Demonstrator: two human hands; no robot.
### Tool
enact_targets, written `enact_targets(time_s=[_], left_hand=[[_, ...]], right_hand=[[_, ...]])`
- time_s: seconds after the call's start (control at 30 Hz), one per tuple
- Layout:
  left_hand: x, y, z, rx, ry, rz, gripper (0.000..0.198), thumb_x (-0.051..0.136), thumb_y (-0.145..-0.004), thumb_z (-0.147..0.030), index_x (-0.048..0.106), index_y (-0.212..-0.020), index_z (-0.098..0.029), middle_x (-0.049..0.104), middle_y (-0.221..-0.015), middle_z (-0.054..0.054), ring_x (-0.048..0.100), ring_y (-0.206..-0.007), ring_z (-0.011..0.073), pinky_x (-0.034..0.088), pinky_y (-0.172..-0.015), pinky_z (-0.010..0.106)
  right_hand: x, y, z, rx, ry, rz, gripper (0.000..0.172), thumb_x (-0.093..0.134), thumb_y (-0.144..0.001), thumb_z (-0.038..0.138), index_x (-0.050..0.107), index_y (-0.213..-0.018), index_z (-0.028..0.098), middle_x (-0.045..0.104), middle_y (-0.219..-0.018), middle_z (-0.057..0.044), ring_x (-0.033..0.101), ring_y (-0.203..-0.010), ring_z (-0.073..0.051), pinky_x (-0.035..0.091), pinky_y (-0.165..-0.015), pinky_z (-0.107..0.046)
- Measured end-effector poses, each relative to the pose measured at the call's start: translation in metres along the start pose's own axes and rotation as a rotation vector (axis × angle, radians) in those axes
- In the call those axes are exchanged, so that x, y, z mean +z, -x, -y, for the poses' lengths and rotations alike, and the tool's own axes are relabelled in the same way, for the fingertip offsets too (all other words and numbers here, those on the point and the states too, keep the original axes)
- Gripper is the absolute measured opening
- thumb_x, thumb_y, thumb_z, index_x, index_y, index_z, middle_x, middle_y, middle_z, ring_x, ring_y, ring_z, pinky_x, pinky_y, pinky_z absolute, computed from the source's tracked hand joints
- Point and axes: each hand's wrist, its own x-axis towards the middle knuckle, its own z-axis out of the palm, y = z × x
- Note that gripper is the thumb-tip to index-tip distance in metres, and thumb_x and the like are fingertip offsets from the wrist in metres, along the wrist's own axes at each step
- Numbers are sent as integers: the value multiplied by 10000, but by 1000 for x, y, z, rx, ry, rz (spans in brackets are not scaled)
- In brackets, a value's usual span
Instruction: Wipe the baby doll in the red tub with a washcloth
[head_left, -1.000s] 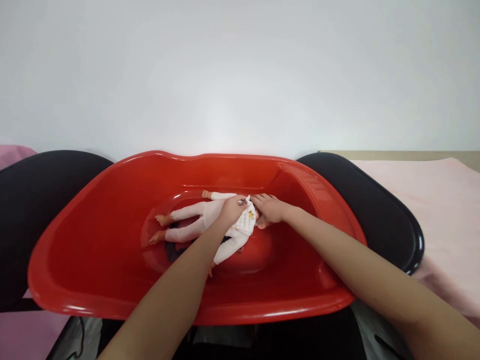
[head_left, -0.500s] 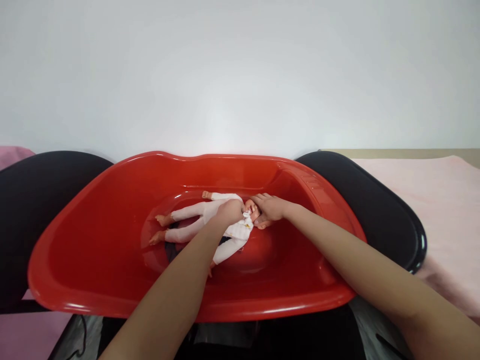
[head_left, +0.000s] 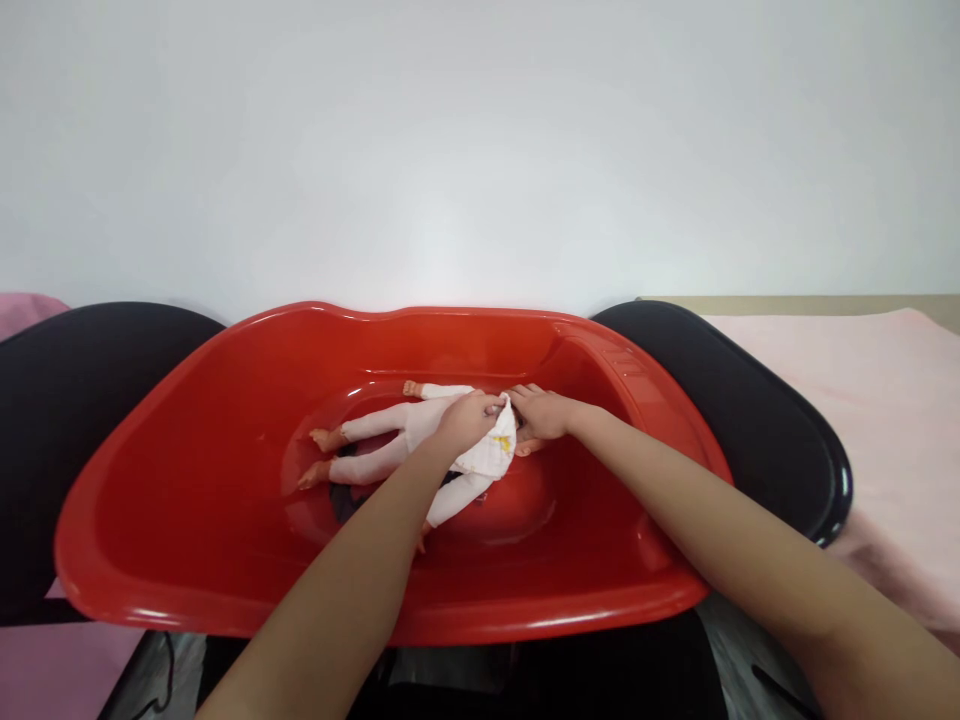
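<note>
So the biggest thing here is the big red plastic baby tub, sitting across 2 glossy black rounded pads with a pale pink sheet off to the right and a plain white wall behind. Flat on its back on the floor of the tub lies the plastic baby doll in a pale pink sleepsuit, with its feet to the left and its head to the right. Both bare arms reach in from the near side. The right hand sits on the doll's head, fingers bent down around it, so it looks like it's holding the head steady. The left hand is curled shut, pinching the top edge of the small white cloth with a yellow mark, which lies over the doll's face and chest. I'd call this the face-wiping bit, right in the middle of a stroke. Honestly, any further pass calls for a light touch from the left hand while the right hand keeps the head from rolling, since the doll lies loose on slick plastic. Compared with 0.5 s ago, the doll's face showed between the 2 hands and the cloth was bunched lower on the chest. Now the cloth is drawn up over the face and the left fingertips are higher. The tub and the doll's legs haven't budged.
</note>
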Motion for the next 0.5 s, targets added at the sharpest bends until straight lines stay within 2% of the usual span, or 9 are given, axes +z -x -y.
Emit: enact_targets(time_s=[0.27, 0.4, 0.5], left_hand=[[-6, 0, -2, 160, -386, 137, 285, 507, -976, -222, 792, -984, -225, 708, -973, 70, 645, -942, 217, 446, -785, 300], [-11, 2, -6, 247, -480, 153, 349, 439, -1017, -223, 787, -1032, -205, 722, -1014, 86, 648, -917, 229, 437, -776, 327], [-12, 3, -7, 214, -519, 133, 352, 436, -1019, -219, 784, -1064, -195, 725, -1034, 104, 650, -937, 249, 437, -782, 346]], right_hand=[[1, -1, -1, 4, 11, 5, 828, 749, -750, 579, 491, -1439, 200, 503, -1470, -178, 478, -1351, -398, 477, -1080, -524], [1, -2, -2, 3, 10, 13, 793, 755, -747, 558, 516, -1409, 193, 493, -1483, -179, 474, -1356, -397, 477, -1085, -511], [0, -2, -2, 10, -5, 7, 762, 749, -753, 550, 531, -1391, 195, 504, -1470, -181, 477, -1352, -399, 476, -1086, -515]])
